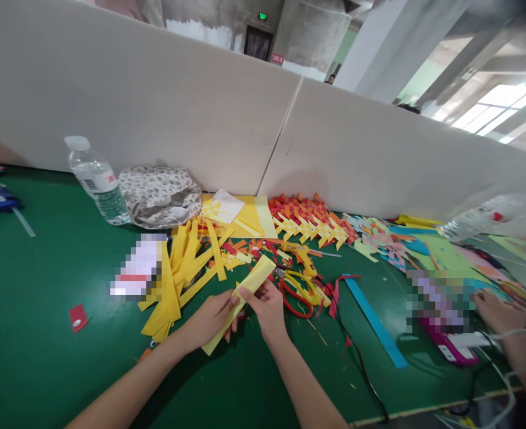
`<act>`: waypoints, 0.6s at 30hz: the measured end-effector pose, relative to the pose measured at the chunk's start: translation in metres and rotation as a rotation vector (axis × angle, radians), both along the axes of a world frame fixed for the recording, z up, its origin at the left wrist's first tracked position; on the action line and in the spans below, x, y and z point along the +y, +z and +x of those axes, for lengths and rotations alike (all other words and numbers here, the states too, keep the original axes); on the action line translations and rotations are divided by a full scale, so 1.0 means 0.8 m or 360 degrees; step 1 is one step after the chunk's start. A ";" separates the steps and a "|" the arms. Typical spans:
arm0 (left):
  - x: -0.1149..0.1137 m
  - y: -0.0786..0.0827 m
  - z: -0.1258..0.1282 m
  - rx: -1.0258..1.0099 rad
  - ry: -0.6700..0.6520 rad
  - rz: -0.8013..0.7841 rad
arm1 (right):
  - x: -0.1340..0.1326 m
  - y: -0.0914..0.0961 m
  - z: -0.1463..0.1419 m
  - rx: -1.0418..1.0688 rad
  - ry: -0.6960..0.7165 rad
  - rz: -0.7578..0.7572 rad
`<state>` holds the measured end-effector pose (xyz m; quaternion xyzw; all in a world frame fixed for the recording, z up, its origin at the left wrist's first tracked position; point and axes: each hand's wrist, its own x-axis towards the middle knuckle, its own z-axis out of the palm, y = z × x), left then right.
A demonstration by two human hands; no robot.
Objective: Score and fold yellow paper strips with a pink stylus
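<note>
A pale yellow folded paper strip [252,280] slants upward to the right between my two hands. My left hand [215,319] pinches its lower part, fingers partly behind the paper. Higher up, my right hand [265,304] has its thumb on the front of the strip and its fingers curled behind. Just right of that hand lie scissors [296,304] with red and yellow handles. Many loose yellow paper strips [168,298] are heaped on the left of my hands, with small paper scraps behind them.
Woven paper fish [310,223] lie along the partition [227,119]. A yellow glue gun [305,262], a black cable [356,345] and a blue strip [374,322] are on the right. A water bottle [97,182] stands beside a patterned cloth bag [159,196]. A co-worker's hand [499,313] is at far right.
</note>
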<state>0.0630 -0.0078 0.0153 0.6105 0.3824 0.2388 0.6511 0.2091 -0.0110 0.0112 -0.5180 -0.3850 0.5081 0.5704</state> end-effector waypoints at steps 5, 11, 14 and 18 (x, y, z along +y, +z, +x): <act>-0.001 -0.002 0.002 -0.0034 0.0088 -0.0029 | 0.003 0.008 0.004 0.0065 -0.0014 0.0057; 0.001 -0.007 0.003 -0.0215 0.0082 -0.0182 | 0.002 0.007 0.006 -0.0009 -0.0096 0.0026; 0.002 -0.010 0.004 -0.0345 0.0104 -0.0344 | 0.001 0.004 0.003 -0.0096 -0.0069 0.0053; 0.001 -0.010 0.005 -0.0282 0.0122 -0.0269 | 0.000 0.002 0.001 -0.0112 0.0002 0.0100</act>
